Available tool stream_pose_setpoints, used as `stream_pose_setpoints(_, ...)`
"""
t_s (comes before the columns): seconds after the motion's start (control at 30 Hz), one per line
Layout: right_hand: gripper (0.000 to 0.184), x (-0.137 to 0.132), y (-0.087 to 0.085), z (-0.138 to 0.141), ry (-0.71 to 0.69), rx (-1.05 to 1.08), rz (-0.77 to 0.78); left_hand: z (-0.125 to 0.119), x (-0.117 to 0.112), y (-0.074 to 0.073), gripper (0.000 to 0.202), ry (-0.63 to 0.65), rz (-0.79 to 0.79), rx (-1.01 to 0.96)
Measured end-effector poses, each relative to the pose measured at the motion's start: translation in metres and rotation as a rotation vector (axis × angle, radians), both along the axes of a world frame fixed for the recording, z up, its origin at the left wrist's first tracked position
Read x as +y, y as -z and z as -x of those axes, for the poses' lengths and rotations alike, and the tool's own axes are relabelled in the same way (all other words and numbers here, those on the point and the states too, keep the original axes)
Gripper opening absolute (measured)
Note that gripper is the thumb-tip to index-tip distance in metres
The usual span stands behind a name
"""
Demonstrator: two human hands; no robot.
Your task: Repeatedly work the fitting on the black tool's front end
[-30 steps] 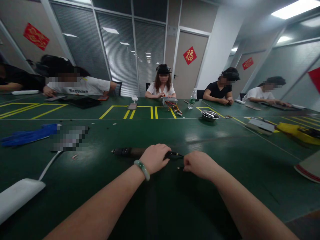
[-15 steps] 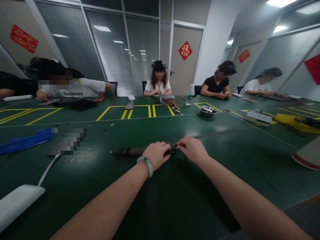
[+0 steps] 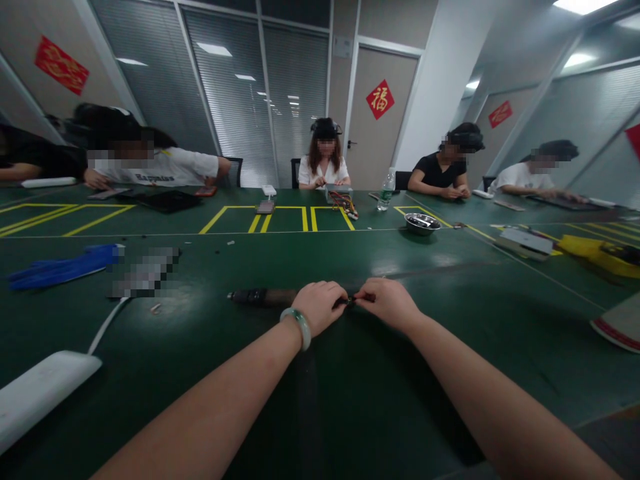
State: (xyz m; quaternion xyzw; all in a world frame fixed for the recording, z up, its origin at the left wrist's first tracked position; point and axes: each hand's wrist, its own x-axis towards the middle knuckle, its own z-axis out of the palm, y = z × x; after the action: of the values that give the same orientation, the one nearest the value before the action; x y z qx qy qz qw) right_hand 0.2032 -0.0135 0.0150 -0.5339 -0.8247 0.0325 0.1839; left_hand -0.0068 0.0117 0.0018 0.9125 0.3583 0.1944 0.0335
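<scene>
A long dark cylindrical tool that looks like an electric screwdriver [image 3: 280, 297] lies on the green table, its narrow tip pointing left. My left hand [image 3: 318, 308], with a pale green bangle [image 3: 299, 325] on its wrist, is closed over the right end of this tool. Thumb and fingers meet there, partly covering that end. Close beside it, my right hand [image 3: 390, 303] is closed in a pinch at the same end. Whatever sits between the right fingertips is small, dark and mostly hidden.
To the left lie a blue glove [image 3: 65, 267], a blurred-out flat device [image 3: 145, 273] and a white power bank [image 3: 47, 393] cabled to it. Farther off are a metal bowl [image 3: 423, 225], a bottle [image 3: 387, 190] and several seated people. A pale cylinder [image 3: 620, 323] stands right.
My left fingertips have drawn together at the tool's right end, and the right fingertips stay pinched beside them. The whole view has shifted slightly, with the scene moving right.
</scene>
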Motion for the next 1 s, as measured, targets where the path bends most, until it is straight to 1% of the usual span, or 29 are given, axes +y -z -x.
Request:
stream_pose_setpoints(0.17,0.004,0.001,0.009,0.007,-0.106,0.050,-0.037,0.009,0.005,0.003,0.011,-0.050,-0.024,-0.009)
stream_pose_setpoints(0.37,0.008,0.003,0.011,0.009,-0.082,0.042,-0.053,0.014,0.007,0.003,0.013,-0.036,-0.030,-0.011)
stream_pose_setpoints(0.67,0.007,0.005,0.014,0.015,-0.143,-0.003,-0.116,0.015,0.008,0.005,0.013,-0.020,-0.023,-0.027)
stream_pose_setpoints(1.0,0.006,0.006,0.024,0.019,-0.014,0.050,-0.116,0.014,0.008,0.005,0.011,-0.037,-0.038,-0.026)
